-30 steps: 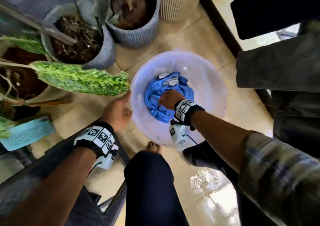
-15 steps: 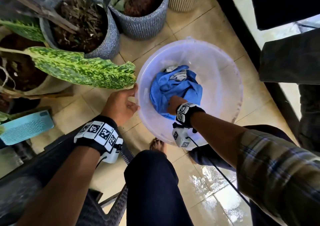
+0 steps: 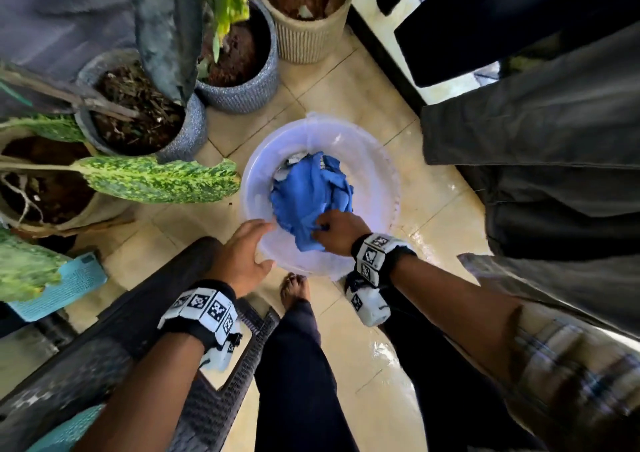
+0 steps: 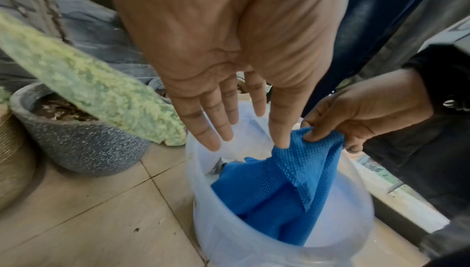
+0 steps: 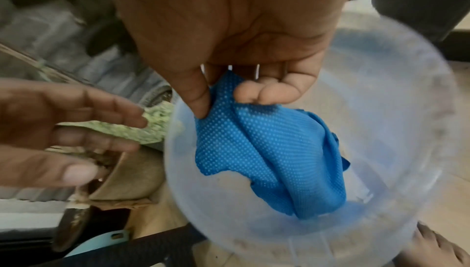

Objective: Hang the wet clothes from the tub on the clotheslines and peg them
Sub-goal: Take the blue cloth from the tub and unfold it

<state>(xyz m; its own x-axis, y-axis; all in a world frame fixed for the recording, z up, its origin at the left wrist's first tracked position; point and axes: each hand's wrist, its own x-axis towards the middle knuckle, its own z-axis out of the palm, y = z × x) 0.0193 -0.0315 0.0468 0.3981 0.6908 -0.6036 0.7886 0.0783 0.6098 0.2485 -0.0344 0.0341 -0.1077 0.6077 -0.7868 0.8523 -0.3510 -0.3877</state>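
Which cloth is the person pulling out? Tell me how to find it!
Find the round see-through tub on the tiled floor beside the plant pots. Inside lies the blue cloth, pinched by the right hand. It's bright blue with tiny dots, unlike the whitish scrap behind it.

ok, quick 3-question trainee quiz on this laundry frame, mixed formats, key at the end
1. True or false: the left hand grips the blue mesh cloth.
2. The right hand pinches the cloth with: A) thumb and fingers B) flat palm C) nothing, it is apart from it.
3. Fill in: most of the cloth lies in the translucent ____.

Key: 1 false, its fingers are straight; 2 A; 3 tub.
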